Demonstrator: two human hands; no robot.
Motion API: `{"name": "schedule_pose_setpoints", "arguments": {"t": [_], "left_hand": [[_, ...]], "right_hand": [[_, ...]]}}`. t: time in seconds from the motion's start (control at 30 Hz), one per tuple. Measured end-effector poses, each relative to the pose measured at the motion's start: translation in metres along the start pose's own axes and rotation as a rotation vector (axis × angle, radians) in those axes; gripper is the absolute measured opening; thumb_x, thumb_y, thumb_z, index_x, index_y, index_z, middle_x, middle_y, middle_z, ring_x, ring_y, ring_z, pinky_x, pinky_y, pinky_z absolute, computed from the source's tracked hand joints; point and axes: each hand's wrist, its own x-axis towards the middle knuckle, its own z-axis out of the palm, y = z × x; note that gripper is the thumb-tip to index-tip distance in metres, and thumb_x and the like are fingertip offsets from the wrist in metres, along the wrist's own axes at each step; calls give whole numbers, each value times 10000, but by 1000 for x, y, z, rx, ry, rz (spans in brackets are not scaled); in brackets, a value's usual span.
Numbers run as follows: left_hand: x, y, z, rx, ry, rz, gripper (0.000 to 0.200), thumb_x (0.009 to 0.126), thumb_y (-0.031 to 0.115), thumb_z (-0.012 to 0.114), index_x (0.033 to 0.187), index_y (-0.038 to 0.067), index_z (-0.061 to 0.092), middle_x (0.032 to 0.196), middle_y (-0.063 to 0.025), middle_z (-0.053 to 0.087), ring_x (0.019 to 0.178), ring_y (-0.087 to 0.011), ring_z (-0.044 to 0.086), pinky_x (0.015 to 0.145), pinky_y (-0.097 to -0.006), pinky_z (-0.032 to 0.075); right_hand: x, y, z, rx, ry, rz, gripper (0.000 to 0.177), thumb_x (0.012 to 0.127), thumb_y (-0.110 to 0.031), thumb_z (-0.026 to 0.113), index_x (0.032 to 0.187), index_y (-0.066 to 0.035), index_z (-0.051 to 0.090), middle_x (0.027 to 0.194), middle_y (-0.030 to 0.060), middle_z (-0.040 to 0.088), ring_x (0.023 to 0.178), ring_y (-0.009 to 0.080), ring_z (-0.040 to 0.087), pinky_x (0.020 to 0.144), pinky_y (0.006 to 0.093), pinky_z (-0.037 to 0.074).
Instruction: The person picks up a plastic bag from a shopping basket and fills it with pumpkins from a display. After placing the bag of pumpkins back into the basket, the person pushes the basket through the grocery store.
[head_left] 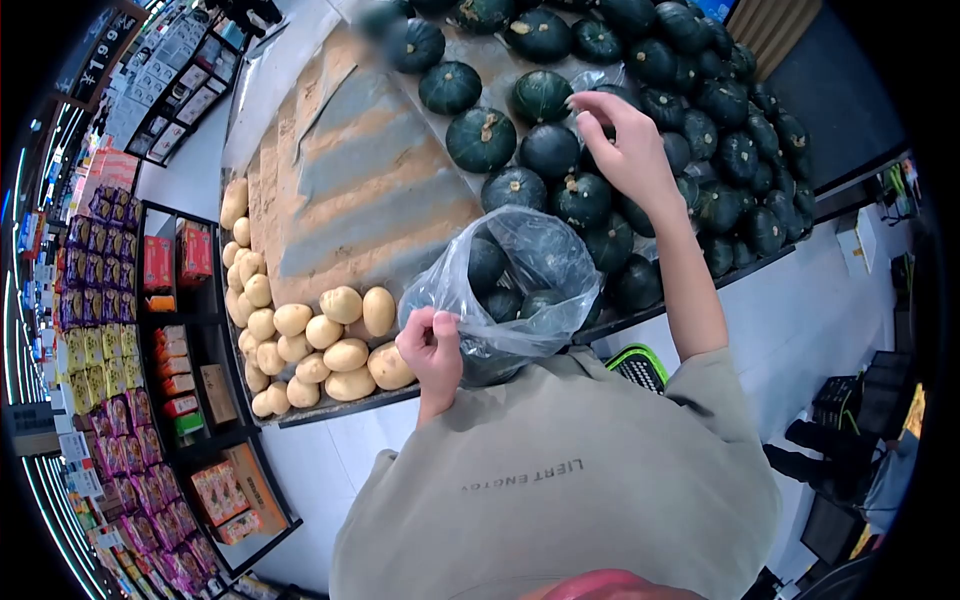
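One squash (pixel 541 96) is sitting at 9 o'clock from the half-open right hand (pixel 632 148), the nearer one; left hand (pixel 432 352) is pinching bag (pixel 452 281).

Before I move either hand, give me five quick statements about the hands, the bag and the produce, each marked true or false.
1. The left hand grips the plastic bag by its rim. True.
2. The right hand is stretched out past the bag, among the dark green squashes. True.
3. The plastic bag has nothing in it. False: several dark green squashes show inside its mouth.
4. Light-skinned potatoes lie to the left of the bag. True.
5. Both hands hold the bag's rim. False: only the left hand does; the right is away from it.
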Motion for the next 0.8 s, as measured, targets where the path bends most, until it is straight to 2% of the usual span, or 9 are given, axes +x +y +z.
{"name": "schedule_pose_setpoints", "arguments": {"t": [0.03, 0.1, 0.17, 0.23, 0.27, 0.3, 0.37, 0.7, 0.8], "left_hand": [[0, 0, 1, -1, 1, 0, 209, 836, 129, 536, 670, 3, 523, 535, 35, 435, 480, -21, 345, 437, -177, 259], [1, 1, 2, 7, -21, 30, 213, 837, 133, 538, 667, 7, 517, 530, 39, 424, 479, -22, 332, 435, -182, 250], [1, 3, 4, 19, -30, 29, 214, 837, 134, 537, 665, 9, 514, 528, 40, 419, 479, -22, 326, 433, -185, 246], [0, 6, 5, 26, -45, 38, 216, 838, 135, 535, 664, 10, 510, 526, 42, 415, 478, -23, 320, 432, -188, 242], [-1, 8, 6, 33, -39, 28, 215, 836, 134, 536, 662, 10, 510, 527, 43, 414, 479, -23, 321, 432, -188, 242], [0, 9, 6, 39, -35, 21, 214, 834, 134, 537, 661, 10, 510, 528, 45, 413, 481, -24, 322, 432, -189, 243], [1, 6, 4, 57, -51, 44, 212, 831, 131, 538, 660, 8, 511, 528, 42, 418, 482, -24, 329, 433, -187, 247], [0, 9, 15, 9, -60, 80, 224, 843, 117, 512, 650, 2, 499, 515, 22, 446, 435, -36, 374, 402, -178, 271], [-3, 6, 14, 42, -98, 71, 221, 841, 119, 515, 656, -2, 508, 519, 19, 455, 440, -37, 383, 406, -178, 276]], "right_hand": [[-10, -28, -4, 205, -153, 79, 208, 802, -167, 521, 918, -14, 600, 826, 165, 608, 766, 273, 596, 682, 353, 466], [-34, -59, 3, 434, -382, -133, 160, 779, -140, 538, 824, -3, 608, 689, 150, 595, 629, 264, 587, 586, 344, 462], [-53, -69, 18, 409, -754, -186, 125, 775, -104, 554, 861, -25, 598, 792, 107, 602, 726, 257, 580, 666, 317, 467], [-80, -57, 53, 246, -713, -325, 164, 747, -111, 583, 897, -47, 590, 832, 87, 574, 808, 254, 549, 718, 331, 453], [-88, -55, 66, 123, -716, -265, 251, 720, -131, 611, 958, -61, 570, 906, 97, 543, 882, 265, 518, 779, 350, 437], [-95, -51, 77, 123, -705, -262, 251, 720, -131, 611, 958, -61, 570, 906, 97, 543, 882, 265, 518, 779, 350, 437], [-102, -51, 89, -123, -584, -298, 317, 703, -146, 628, 1000, -61, 554, 933, 124, 530, 877, 290, 518, 779, 365, 443], [-120, -50, 51, -401, -1003, -193, 524, 664, -433, 662, 1037, -81, 556, 925, 110, 558, 908, 255, 537, 755, 351, 409], [-133, -50, 51, -436, -1105, -204, 536, 641, -393, 685, 1088, -136, 541, 988, 117, 527, 890, 256, 532, 714, 333, 402]]}}
